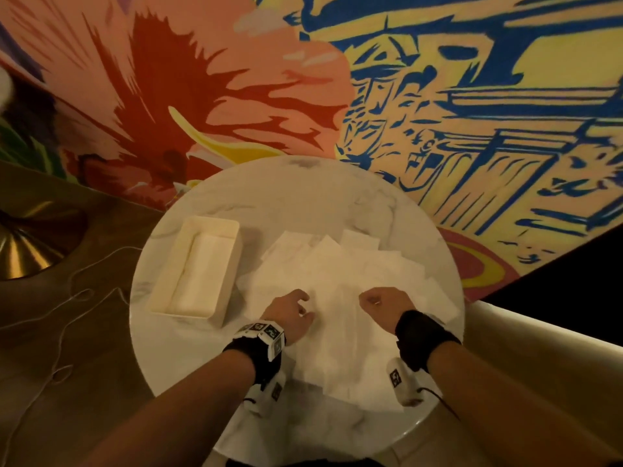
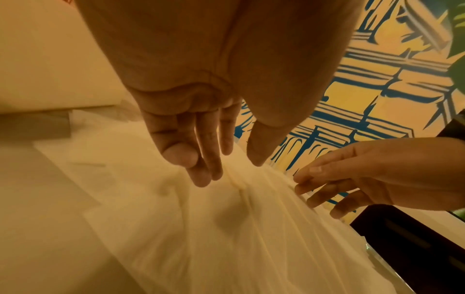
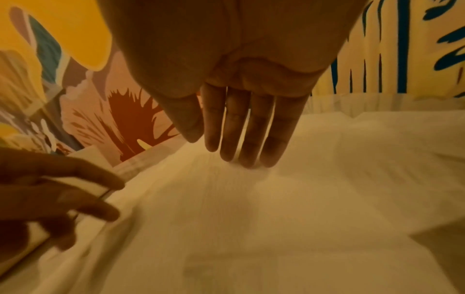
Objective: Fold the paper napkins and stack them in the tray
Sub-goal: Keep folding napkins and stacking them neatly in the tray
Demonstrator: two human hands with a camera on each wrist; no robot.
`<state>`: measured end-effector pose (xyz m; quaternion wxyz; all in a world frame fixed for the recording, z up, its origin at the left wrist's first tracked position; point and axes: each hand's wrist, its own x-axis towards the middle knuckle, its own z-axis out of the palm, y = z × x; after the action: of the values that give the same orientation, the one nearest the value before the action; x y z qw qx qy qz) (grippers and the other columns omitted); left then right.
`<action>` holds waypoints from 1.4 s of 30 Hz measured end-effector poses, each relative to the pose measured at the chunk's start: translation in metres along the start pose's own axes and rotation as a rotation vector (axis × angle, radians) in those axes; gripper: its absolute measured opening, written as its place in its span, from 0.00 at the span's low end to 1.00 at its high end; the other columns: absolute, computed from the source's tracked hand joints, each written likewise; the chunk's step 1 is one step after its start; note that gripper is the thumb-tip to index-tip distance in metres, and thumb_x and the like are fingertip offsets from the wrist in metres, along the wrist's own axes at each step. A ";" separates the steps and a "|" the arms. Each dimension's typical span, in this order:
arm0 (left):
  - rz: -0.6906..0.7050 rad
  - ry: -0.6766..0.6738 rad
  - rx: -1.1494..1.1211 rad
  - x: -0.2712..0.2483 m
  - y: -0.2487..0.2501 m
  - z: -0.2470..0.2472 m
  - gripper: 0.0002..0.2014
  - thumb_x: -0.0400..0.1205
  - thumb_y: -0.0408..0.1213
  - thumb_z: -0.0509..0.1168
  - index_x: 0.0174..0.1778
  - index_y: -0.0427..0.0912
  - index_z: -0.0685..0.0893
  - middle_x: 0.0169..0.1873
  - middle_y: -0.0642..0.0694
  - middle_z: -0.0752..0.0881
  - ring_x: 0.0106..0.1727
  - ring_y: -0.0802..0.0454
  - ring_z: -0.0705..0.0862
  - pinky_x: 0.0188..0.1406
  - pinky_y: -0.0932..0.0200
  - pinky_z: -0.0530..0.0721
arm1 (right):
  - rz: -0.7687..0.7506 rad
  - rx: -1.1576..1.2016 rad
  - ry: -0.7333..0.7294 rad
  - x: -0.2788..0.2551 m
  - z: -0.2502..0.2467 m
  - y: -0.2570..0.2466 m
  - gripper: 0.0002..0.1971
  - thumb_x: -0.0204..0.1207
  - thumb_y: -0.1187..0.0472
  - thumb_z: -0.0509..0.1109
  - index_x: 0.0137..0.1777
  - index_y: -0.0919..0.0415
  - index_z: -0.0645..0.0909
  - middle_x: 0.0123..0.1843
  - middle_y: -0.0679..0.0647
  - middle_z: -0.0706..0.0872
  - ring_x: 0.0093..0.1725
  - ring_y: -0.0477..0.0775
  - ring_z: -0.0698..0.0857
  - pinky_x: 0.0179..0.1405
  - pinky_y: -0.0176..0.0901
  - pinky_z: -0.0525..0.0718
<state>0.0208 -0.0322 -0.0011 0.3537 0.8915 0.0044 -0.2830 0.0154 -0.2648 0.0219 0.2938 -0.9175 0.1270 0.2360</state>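
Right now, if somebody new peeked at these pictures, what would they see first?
Probably the huge painted wall, orange-red on the left and blue-on-yellow on the right, behind the round marble table. Next, the messy pile of white napkins across the table's middle and right, with a cream tray beside it on the left. Nearest, the left hand and right hand reach down onto the top napkin.

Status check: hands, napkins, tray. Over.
Both hands open: left hand and right hand fingertips down on the top napkin, nothing pinched. Napkins loose in a pile. Tray left of pile, path unobstructed.
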 end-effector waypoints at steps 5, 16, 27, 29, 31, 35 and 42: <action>-0.046 0.007 -0.102 0.009 0.011 0.025 0.25 0.82 0.49 0.68 0.75 0.54 0.70 0.54 0.53 0.85 0.48 0.51 0.85 0.46 0.60 0.79 | -0.025 0.035 -0.070 -0.009 0.017 0.015 0.15 0.82 0.52 0.67 0.67 0.52 0.84 0.67 0.50 0.85 0.66 0.51 0.83 0.64 0.33 0.76; 0.054 0.236 -0.160 0.006 0.029 0.014 0.09 0.86 0.35 0.65 0.55 0.54 0.86 0.52 0.49 0.83 0.40 0.53 0.81 0.41 0.62 0.76 | -0.074 0.065 -0.061 -0.007 0.014 0.027 0.14 0.83 0.53 0.66 0.67 0.50 0.84 0.66 0.50 0.85 0.63 0.50 0.84 0.65 0.37 0.79; 0.232 0.407 -0.237 -0.028 0.030 -0.050 0.13 0.88 0.30 0.60 0.54 0.50 0.87 0.48 0.53 0.83 0.47 0.55 0.79 0.42 0.70 0.71 | -0.255 0.536 -0.010 0.004 0.010 -0.050 0.21 0.78 0.44 0.71 0.69 0.36 0.72 0.60 0.52 0.86 0.60 0.52 0.85 0.65 0.51 0.82; 0.233 0.443 -0.250 -0.034 0.028 -0.058 0.12 0.88 0.30 0.60 0.55 0.49 0.87 0.47 0.54 0.82 0.44 0.57 0.78 0.39 0.75 0.70 | -0.305 0.561 0.015 0.004 0.011 -0.064 0.16 0.79 0.52 0.73 0.64 0.40 0.76 0.49 0.48 0.88 0.51 0.47 0.87 0.56 0.45 0.85; 0.236 0.462 -0.245 -0.040 0.026 -0.066 0.10 0.87 0.33 0.62 0.58 0.49 0.86 0.45 0.56 0.81 0.40 0.61 0.78 0.37 0.79 0.72 | -0.348 0.580 0.055 0.002 0.010 -0.076 0.11 0.80 0.61 0.72 0.59 0.47 0.81 0.34 0.41 0.83 0.37 0.38 0.83 0.45 0.35 0.80; 0.214 0.465 -0.179 -0.044 0.019 -0.078 0.11 0.83 0.38 0.69 0.61 0.51 0.84 0.40 0.61 0.79 0.34 0.63 0.78 0.33 0.79 0.72 | -0.364 0.588 0.093 0.003 0.012 -0.094 0.07 0.79 0.64 0.72 0.50 0.51 0.86 0.46 0.45 0.86 0.47 0.43 0.83 0.50 0.32 0.77; 0.215 0.529 -0.092 -0.038 0.006 -0.096 0.06 0.84 0.41 0.68 0.53 0.53 0.88 0.43 0.55 0.81 0.40 0.63 0.77 0.46 0.64 0.75 | -0.395 0.436 0.209 -0.001 0.014 -0.113 0.03 0.78 0.59 0.74 0.47 0.50 0.88 0.47 0.47 0.87 0.44 0.44 0.83 0.39 0.20 0.75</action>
<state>0.0378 0.0314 0.0786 0.4082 0.9128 0.0150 -0.0010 0.0521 -0.1662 0.0666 0.5090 -0.8592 0.0234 0.0458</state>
